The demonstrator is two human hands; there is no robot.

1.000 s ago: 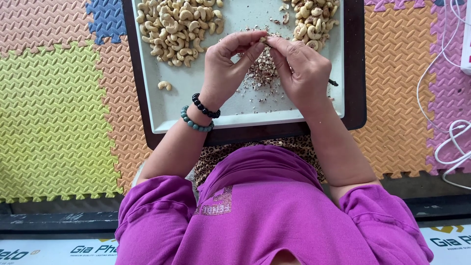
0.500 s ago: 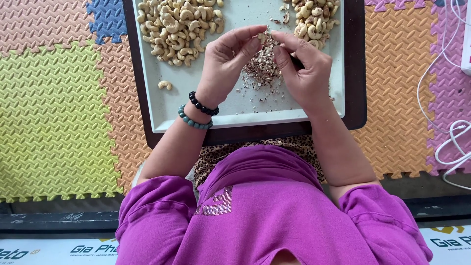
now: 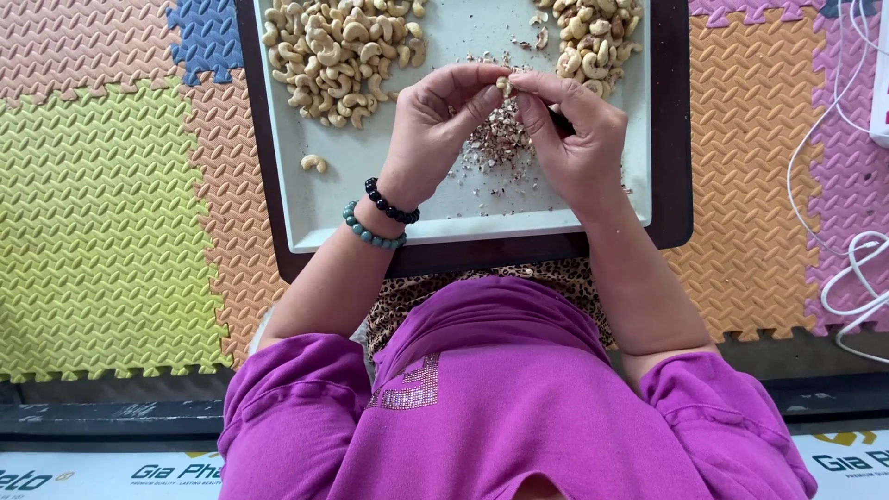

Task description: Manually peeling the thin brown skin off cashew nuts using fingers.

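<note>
Both hands meet over the middle of the pale tray, and between them sits a single cashew nut, pinched from both sides. The left hand curls in from the left, thumb and forefinger closed on the nut; the right hand comes in from the right, its fingertips clamped on the same nut, so the two grips touch around it. Directly below the nut, on the tray floor, lies a heap of brown skin flakes, partly hidden by the fingers, with loose crumbs scattered toward the near edge. At the far left of the tray is a big pile of pale cashews; at the far right, a smaller pile of cashews with some brown skin on them. One stray cashew lies alone at the left, well apart from the piles. On the left wrist sit two bead bracelets, a black one and a teal one just nearer the elbow. The tray rests on a dark board, which lies on colourful foam mats. White cables trail at the right.
</note>
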